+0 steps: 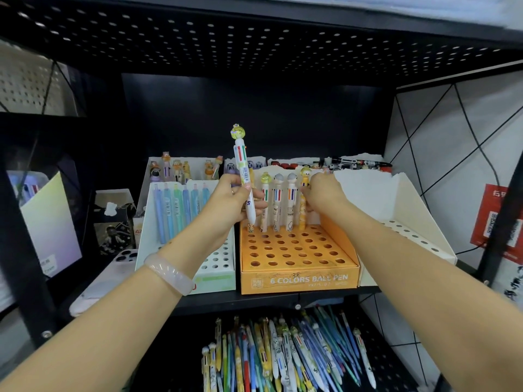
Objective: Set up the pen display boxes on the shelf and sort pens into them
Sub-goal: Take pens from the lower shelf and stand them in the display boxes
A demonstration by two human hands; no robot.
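An orange pen display box (300,274) marked "6 COLORS BALL PEN" sits mid-shelf, with several character-topped pens (276,202) standing in its back row of holes. My left hand (235,199) grips a white multi-colour pen (242,165) with a yellow figure on top, upright, above the box's back left. My right hand (322,193) pinches a yellow pen (304,199) standing in the back row. A white box (215,267) on the left holds several blue and green pens (181,210). Another white box (410,216) on the right shows only holes.
Loose pens (285,355) lie piled on the lower shelf. More boxes of character pens (181,168) stand behind the front row. A phone (124,257) and a tissue box (113,207) sit at the left. A perforated black shelf (254,38) hangs overhead.
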